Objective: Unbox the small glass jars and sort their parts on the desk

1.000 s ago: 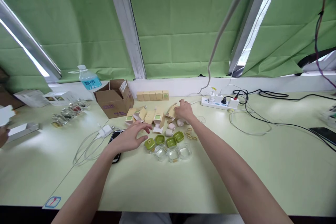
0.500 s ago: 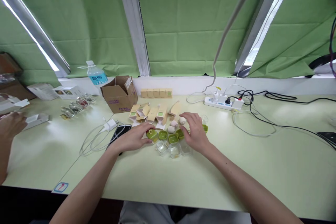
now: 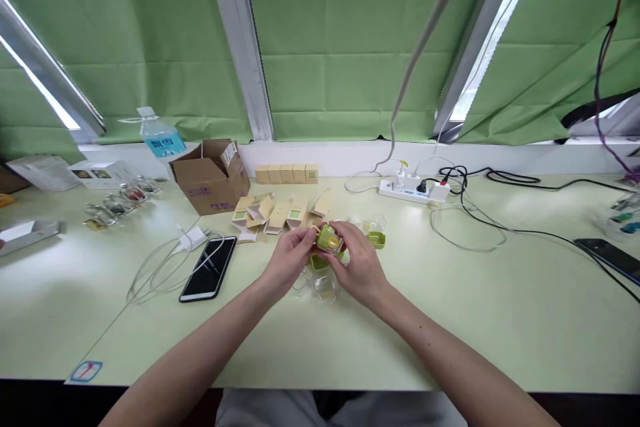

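Both hands meet over the middle of the table around a small green case with a clear part (image 3: 329,239). My left hand (image 3: 293,257) pinches its left side, near a pale loop. My right hand (image 3: 359,260) grips the right side. Beneath them lie green trays (image 3: 319,262) and clear covers (image 3: 325,285), partly hidden by the hands. Another green tray (image 3: 377,239) sits to the right, beside a clear cover (image 3: 375,222). Behind the hands are opened small cardboard boxes (image 3: 277,217).
A brown carton (image 3: 213,183) and a row of small boxes (image 3: 287,174) stand at the back. A phone (image 3: 209,268) with white cables lies left. A power strip (image 3: 410,192) with trailing cords is back right; a water bottle (image 3: 163,140) stands back left.
My left hand has lifted the green case and moved right with it. My right hand has come in to hold it too. The view has shifted, and the other person's hand has left it.
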A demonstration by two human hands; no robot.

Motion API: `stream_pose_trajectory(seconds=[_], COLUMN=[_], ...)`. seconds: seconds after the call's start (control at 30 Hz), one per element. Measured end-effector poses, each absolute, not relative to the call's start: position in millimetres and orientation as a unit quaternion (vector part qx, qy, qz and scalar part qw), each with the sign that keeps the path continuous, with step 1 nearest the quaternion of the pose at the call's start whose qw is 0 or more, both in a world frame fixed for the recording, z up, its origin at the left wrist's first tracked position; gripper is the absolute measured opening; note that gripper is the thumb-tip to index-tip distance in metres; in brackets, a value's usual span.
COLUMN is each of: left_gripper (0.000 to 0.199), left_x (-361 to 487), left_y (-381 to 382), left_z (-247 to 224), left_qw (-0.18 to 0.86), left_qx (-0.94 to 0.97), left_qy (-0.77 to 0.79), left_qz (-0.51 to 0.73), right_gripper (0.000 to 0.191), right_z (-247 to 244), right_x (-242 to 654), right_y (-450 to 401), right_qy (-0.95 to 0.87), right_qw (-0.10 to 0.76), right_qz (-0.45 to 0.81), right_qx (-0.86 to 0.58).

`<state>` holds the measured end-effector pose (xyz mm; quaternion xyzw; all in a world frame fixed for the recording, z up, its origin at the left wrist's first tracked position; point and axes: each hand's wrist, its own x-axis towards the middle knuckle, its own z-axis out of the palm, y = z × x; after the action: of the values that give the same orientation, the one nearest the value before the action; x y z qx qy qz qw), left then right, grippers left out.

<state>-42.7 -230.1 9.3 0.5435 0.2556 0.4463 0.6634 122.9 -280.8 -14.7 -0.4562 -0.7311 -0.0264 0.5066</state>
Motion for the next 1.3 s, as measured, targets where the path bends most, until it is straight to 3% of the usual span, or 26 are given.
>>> stream_pose_trajectory(seconds=[0.17, 0.37, 0.57, 0.67, 0.77, 1.07, 1.3], left_gripper=[0.043, 0.046, 0.036, 0.022, 0.022, 0.021, 0.022], left_x=[-42, -46, -50, -51, -55, -59, -59], left_y=[-236, -233, -225, -225, -223, -218, -224], left_z=[-2, 1, 7, 11, 15, 17, 22], left_qw=[0.604, 0.617, 0.682, 0.715, 0.721, 0.724, 0.747], left_qx=[0.531, 0.479, 0.407, 0.361, 0.322, 0.317, 0.327], left_qy=[0.328, 0.353, 0.333, 0.335, 0.348, 0.384, 0.391], left_qz=[0.496, 0.514, 0.509, 0.497, 0.505, 0.476, 0.427], right_gripper=[0.056, 0.054, 0.049, 0.052, 0.056, 0.064, 0.068], right_z=[-27, -31, -26, -16, -3, -8, -15], right_x=[118, 119, 121, 127, 146, 222, 226], right_y=[-280, -278, -280, -284, -284, -290, -304], right_qy=[-0.755, -0.752, -0.733, -0.722, -0.698, -0.760, -0.797], right_qw=[0.474, 0.468, 0.496, 0.502, 0.500, 0.332, 0.270], right_qz=[-0.099, -0.109, -0.056, 0.018, 0.099, 0.172, 0.146], right_qx=[-0.443, -0.452, -0.462, -0.476, -0.503, -0.531, -0.520])
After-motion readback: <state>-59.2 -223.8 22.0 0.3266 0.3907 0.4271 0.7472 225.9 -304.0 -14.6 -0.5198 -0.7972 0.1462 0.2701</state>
